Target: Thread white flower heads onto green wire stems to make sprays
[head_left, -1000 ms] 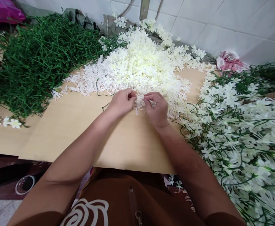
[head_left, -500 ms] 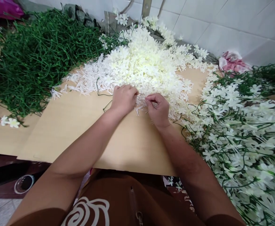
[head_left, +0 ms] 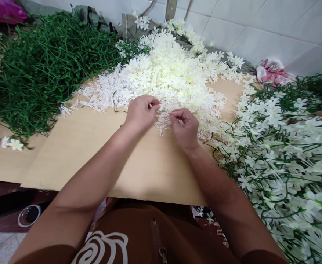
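Note:
At the front edge of a heap of white artificial flower heads [head_left: 174, 73], my left hand [head_left: 142, 110] is closed in a pinch, thumb against forefinger. Just to its right, my right hand [head_left: 186, 126] also pinches, with its fingertips over thin white stamen-like pieces [head_left: 163, 123]. Whatever sits between the fingertips of either hand is too small to make out. The hands are a short gap apart. More white stamen-like pieces [head_left: 100, 91] spread along the heap's left side. A single green stem [head_left: 114, 101] lies left of my left hand.
A large pile of green artificial stems [head_left: 47, 62] fills the back left. Many assembled white flowers on stems [head_left: 293, 157] crowd the right side. Cardboard [head_left: 78, 143] covers the work surface. A pink-and-white bag [head_left: 273, 72] rests by the tiled wall [head_left: 260, 40].
My left hand has lifted slightly and shifted left, its thumb and forefinger now showing in a pinch. My right hand has stayed nearly still.

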Demonstrator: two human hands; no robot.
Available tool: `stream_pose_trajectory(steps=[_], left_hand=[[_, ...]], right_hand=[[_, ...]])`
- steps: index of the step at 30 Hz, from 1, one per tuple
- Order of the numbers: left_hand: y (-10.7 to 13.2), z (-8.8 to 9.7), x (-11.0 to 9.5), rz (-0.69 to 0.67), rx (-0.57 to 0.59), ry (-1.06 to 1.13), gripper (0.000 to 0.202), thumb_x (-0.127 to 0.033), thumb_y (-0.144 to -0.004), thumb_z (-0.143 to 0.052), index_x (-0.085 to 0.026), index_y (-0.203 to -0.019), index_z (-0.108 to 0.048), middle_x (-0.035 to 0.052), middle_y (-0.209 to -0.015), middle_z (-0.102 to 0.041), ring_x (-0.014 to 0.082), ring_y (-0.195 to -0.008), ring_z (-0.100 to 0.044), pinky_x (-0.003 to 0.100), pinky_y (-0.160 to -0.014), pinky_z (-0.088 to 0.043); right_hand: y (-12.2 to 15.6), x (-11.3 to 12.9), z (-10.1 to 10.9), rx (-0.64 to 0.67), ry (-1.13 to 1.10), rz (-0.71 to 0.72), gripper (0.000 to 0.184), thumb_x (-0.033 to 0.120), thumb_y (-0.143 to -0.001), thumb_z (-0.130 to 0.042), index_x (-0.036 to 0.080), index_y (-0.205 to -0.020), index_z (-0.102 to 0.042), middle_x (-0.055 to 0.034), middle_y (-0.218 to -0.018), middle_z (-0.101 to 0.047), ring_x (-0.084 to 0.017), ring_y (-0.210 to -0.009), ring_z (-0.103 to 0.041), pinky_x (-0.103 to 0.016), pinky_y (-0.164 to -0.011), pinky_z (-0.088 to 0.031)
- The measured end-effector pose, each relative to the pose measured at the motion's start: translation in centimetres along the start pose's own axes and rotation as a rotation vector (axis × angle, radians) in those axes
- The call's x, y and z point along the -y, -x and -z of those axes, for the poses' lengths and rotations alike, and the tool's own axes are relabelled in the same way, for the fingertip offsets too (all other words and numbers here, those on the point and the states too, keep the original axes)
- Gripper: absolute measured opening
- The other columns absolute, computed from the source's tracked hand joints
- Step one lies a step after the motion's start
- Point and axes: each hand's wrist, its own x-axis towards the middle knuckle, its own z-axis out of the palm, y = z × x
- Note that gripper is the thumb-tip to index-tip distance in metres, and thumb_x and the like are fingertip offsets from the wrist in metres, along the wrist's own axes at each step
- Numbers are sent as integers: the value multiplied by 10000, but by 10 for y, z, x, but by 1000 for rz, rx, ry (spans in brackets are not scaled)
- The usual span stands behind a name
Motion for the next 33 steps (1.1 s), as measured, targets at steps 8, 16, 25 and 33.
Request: stream_pose_trajectory(steps=[8,16,25,33], left_hand=[[9,-2,-10,322,144,678,89,-172,-682,-688,-127,-759,-689,-14,-640,-621,88,-610,-518,234,-643,-432],[8,-6,-5,365,190,799,148,-203,-629,-774,-145,-713,-667,-21,-620,-610,82,-588,-531,226,-619,-435],[9,-11,2,392,207,927,138,-163,-607,-797,-144,-700,-698,-3,-680,-669,90,-645,-595,248,-704,-476],[10,-12,-2,406,198,875,125,-148,-609,-773,-136,-710,-701,-6,-640,-659,96,-625,-583,252,-676,-476]], right_hand=[[-1,8,-1,-66,-7,60,76,188,-827,-642,216,-757,-629,-42,-891,-669,-171,-868,-658,-357,-817,-569],[-1,6,1,-65,-103,-4,62,256,-839,-638,224,-792,-614,-44,-919,-649,-168,-870,-639,-349,-787,-569],[-2,2,2,-69,100,197,104,172,-850,-610,225,-761,-612,-48,-875,-662,-179,-870,-646,-362,-811,-564],[0,2,0,-13,194,268,117,216,-887,-554,236,-784,-606,-60,-919,-653,-199,-896,-630,-401,-841,-530]])
